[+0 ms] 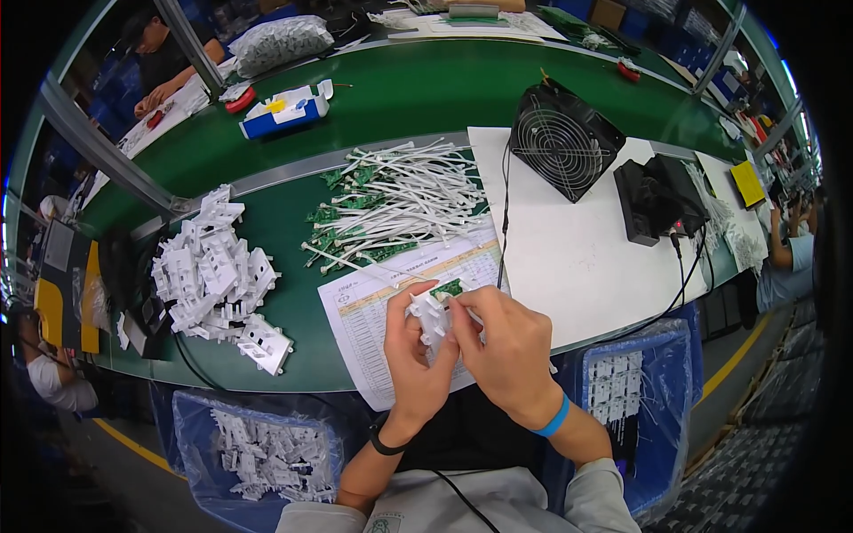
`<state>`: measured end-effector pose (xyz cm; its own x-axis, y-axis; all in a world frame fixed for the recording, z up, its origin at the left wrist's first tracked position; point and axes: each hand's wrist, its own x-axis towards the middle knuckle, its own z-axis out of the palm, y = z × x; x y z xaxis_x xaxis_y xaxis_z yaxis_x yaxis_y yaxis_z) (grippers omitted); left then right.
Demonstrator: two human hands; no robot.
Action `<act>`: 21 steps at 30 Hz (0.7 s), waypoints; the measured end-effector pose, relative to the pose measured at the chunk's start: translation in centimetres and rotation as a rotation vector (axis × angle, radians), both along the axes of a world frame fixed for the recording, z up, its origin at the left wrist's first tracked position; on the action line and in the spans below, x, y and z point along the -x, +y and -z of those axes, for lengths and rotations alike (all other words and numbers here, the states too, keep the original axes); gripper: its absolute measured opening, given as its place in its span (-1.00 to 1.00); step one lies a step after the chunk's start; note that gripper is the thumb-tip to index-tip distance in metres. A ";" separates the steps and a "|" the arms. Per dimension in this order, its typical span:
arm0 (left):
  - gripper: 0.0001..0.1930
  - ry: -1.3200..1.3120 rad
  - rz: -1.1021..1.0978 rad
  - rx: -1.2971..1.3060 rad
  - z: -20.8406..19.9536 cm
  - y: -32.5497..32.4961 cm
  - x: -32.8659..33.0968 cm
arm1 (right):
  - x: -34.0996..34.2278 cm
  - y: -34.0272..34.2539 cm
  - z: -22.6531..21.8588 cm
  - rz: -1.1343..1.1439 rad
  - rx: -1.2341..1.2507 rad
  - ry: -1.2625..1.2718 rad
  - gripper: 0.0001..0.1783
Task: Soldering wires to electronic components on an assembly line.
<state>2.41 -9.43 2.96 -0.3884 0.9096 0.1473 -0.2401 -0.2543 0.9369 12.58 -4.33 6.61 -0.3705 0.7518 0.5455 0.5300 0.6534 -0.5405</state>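
Note:
My left hand (413, 373) is closed around a white plastic housing (429, 320), held above the front edge of the table. A small green circuit board (448, 290) shows at the housing's upper end. My right hand (511, 351) has thumb and forefinger pinched at that board, against the housing; the fingertips partly cover where the two parts meet. Just beyond my hands lies a heap of white cables with green boards (400, 204). Under my hands rests a printed sheet (355, 333) with a table on it. To the left is a pile of white housings (213, 271).
A black fan (569, 133) and a black power unit (657, 200) with cords stand on white board (569, 266) at right. Blue lined bins (191, 435) (680, 373) flank me, holding white parts. A green conveyor (400, 89) crosses behind; other people work nearby.

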 end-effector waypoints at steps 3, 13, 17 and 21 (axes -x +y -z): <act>-0.49 -0.074 -0.073 -0.104 0.4 0.3 0.2 | -0.1 0.1 -0.1 0.042 -0.065 -0.016 -0.83; -0.81 0.046 -0.411 0.019 1.3 3.3 -0.5 | -0.5 -1.7 0.8 -0.064 -0.032 0.023 -0.54; -0.83 -0.119 -0.341 0.027 0.0 4.0 -1.2 | -1.1 -2.3 1.9 -0.091 0.067 0.073 -0.51; -0.82 -0.273 -0.129 0.111 -0.6 4.5 -1.8 | -2.0 -1.9 2.8 -0.052 0.065 0.010 -0.49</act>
<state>4.18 -4.93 3.52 -0.5128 0.8551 -0.0759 -0.4589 -0.1984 0.8661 14.61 -6.22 3.82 -0.4048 0.7656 0.5000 0.4909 0.6433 -0.5875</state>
